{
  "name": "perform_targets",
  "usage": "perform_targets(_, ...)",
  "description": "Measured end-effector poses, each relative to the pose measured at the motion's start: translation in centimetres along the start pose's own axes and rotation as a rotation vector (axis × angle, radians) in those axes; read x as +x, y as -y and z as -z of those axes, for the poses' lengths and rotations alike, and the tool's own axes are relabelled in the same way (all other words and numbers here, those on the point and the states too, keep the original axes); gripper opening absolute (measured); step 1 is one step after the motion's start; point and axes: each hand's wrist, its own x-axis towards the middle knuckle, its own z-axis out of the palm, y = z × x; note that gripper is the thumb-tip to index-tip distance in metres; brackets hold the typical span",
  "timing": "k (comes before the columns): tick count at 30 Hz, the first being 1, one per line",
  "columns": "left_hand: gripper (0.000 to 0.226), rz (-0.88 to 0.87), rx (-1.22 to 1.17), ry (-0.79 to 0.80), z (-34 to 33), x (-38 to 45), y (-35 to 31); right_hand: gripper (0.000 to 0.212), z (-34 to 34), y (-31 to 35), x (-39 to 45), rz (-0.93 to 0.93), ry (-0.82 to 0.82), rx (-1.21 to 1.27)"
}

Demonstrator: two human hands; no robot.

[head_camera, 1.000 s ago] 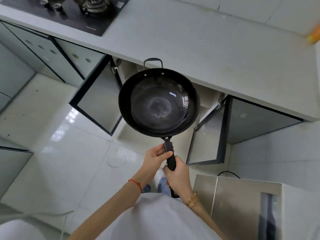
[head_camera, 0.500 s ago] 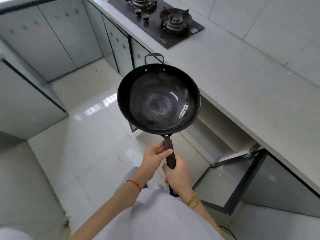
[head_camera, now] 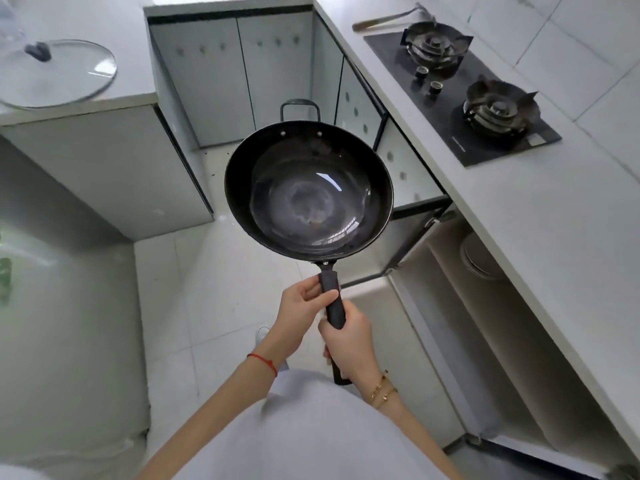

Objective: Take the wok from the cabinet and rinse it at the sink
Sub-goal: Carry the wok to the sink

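At the centre of the frame, a black wok (head_camera: pixel 308 190) is held level above a white tiled floor (head_camera: pixel 214 299), its bowl open to the camera and holding nothing. Its long axis runs from the bottom of the frame upward: a straight black handle (head_camera: pixel 333 303) points back toward the person's body, the round bowl lies beyond the hands, and a small loop handle (head_camera: pixel 300 107) sits on the far rim.

Both hands grip the straight handle. The left hand (head_camera: pixel 303 306), with a red string at the wrist, wraps its fingers round the handle close to the bowl, thumb on top. The right hand (head_camera: pixel 349 341), with gold bracelets at the wrist, is closed round the handle further back, nearer the body, so the left hand is the one nearer the bowl. Both forearms reach forward from the lower edge of the frame.

At lower right, an open cabinet (head_camera: pixel 491 306) shows beneath a pale countertop (head_camera: pixel 540 216). A two-burner gas hob (head_camera: pixel 460 88) sits at upper right. A glass lid (head_camera: pixel 59 72) rests on a counter at upper left. No sink is in view, so the wok seems to be out of the cabinet with the carry to the sink yet to finish.
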Motion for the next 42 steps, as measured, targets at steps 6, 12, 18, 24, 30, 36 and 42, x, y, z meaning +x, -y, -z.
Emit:
perform_targets(6, 0.032, -0.016, -0.015, -0.075, 7.2, 7.9, -7.0, 0.009, -6.7, 7.3, 8.7, 0.041, 0.047, -0.019)
perform_targets(12, 0.035, -0.017, -0.054, -0.119, 11.7, 15.0, -12.2, 0.016, -10.8, 13.1, 16.1, 0.07, 0.079, -0.035)
perform_targets(18, 0.038, -0.01, -0.069, -0.142, 14.1, 24.1, -16.7, 0.011, -12.8, 17.7, 25.7, 0.128, 0.103, -0.093)
perform_targets(24, 0.04, -0.041, -0.082, -0.177, 14.6, 36.2, -22.5, 0.023, -13.1, 23.7, 38.3, 0.165, 0.145, -0.096)
perform_targets(30, 0.037, -0.09, -0.124, -0.243, 14.1, 48.1, -30.1, 0.013, -12.2, 31.3, 51.2, 0.198, 0.197, -0.128)
perform_targets(36, 0.033, -0.123, -0.14, -0.291, 15.4, 57.3, -35.8, 0.014, -13.7, 36.8, 61.1, 0.225, 0.224, -0.119)
perform_targets(42, 0.03, -0.11, -0.168, -0.337, 18.5, 67.2, -40.2, 0.02, -17.0, 41.7, 71.2, 0.274, 0.212, -0.213)
